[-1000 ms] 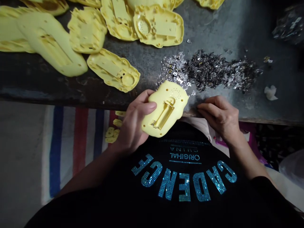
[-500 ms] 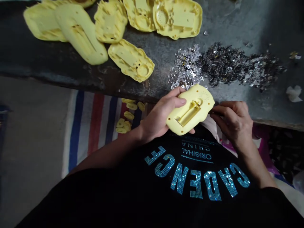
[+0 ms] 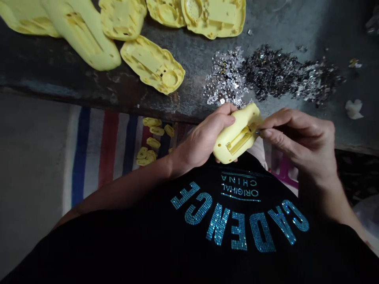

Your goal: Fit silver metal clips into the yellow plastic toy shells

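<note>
My left hand (image 3: 204, 136) is closed around a yellow plastic shell (image 3: 226, 146), thumb on top and fingers beneath. The shell is tilted, its outer face up, showing a long battery slot (image 3: 241, 139) and screw holes. At the slot's right end, my right hand (image 3: 308, 146) pinches a small shiny piece (image 3: 257, 132) between thumb and forefinger; it looks like a metal battery contact, mostly hidden by the fingertips. Just beyond the shell lies a pile of silvery metal contacts (image 3: 226, 77) on the dark table (image 3: 195, 59).
More yellow shells (image 3: 154, 65) lie at the table's back left, some overlapping. A darker heap of metal parts (image 3: 272, 73) spreads rightward, with a crumpled white scrap (image 3: 354, 109) farther right. Below the table edge, small yellow parts (image 3: 152, 130) lie on a striped sheet (image 3: 108, 146).
My right hand has risen from beside the shell to its slot's right end, with a small shiny piece now showing at the fingertips. The shell has tilted in my left hand. The view has shifted slightly.
</note>
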A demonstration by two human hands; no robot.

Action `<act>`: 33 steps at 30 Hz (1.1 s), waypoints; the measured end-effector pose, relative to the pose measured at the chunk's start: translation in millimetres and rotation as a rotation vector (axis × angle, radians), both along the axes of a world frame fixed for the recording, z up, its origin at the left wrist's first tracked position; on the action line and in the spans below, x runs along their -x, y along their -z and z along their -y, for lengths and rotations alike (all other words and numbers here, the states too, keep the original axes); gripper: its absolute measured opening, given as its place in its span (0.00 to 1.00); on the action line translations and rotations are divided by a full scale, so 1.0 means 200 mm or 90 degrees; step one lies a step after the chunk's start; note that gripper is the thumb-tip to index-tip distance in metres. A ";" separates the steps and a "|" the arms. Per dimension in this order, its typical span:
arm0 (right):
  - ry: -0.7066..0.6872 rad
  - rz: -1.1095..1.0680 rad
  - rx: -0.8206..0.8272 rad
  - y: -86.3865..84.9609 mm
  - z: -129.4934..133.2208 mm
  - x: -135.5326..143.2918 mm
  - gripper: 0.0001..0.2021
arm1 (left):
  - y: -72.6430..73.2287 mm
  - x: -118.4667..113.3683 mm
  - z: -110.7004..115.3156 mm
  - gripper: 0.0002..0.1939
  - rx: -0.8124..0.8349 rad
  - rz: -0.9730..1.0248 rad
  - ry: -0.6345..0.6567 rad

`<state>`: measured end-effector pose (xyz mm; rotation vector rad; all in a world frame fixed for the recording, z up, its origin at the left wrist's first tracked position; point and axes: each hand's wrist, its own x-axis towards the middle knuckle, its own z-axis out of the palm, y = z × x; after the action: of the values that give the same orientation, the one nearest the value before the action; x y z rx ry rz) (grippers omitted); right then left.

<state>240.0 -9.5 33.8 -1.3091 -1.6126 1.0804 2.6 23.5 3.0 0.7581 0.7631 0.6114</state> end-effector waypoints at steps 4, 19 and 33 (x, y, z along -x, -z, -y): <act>-0.061 0.009 -0.005 -0.03 -0.05 0.00 0.05 | 0.00 0.00 0.00 0.06 0.022 0.027 0.022; -0.054 0.141 -0.066 -0.07 -0.03 -0.01 0.07 | 0.00 -0.07 0.01 0.08 0.051 0.053 0.029; 0.013 0.304 -0.249 -0.04 0.04 0.02 0.08 | -0.08 -0.12 0.04 0.08 0.141 0.000 -0.017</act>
<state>235.5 -18.2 42.5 -1.3682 -2.0248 0.4137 27.1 15.2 19.1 0.5458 0.8259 0.5403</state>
